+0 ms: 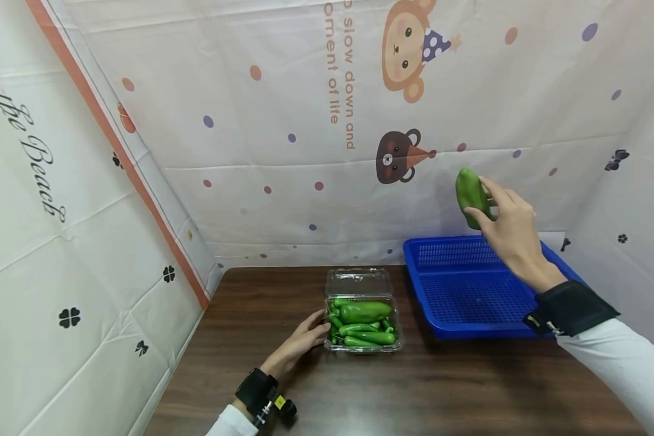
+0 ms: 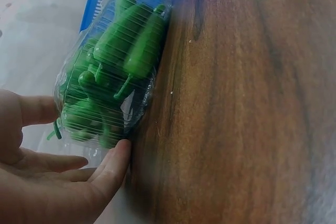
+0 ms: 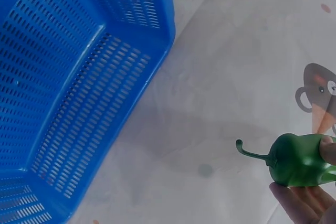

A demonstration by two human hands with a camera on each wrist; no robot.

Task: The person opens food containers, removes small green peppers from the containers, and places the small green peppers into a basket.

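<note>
Right hand (image 1: 515,233): fingers pinch a green pepper (image 1: 471,197), raised above the blue basket's (image 1: 469,290) far edge.
Left hand (image 1: 300,344): relaxed fingers touch the clear pepper box (image 1: 363,310) at the table's (image 1: 414,387) middle.

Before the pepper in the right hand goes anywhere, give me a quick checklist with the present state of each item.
1. Hold on the green pepper: ok. The right hand pinches it between thumb and fingers, raised above the far rim of the blue basket.
2. Basket free to take it: ok. The mesh floor that shows is bare.
3. Clear box steadied: ok. The left hand rests its fingers against the box's side.
4. Box lid out of the way: ok. It lies folded back, and green peppers fill the tray.
5. Pepper stem intact: ok. The right wrist view shows it curling from the end.
6. Basket sitting flat on the table: cannot tell.
</note>
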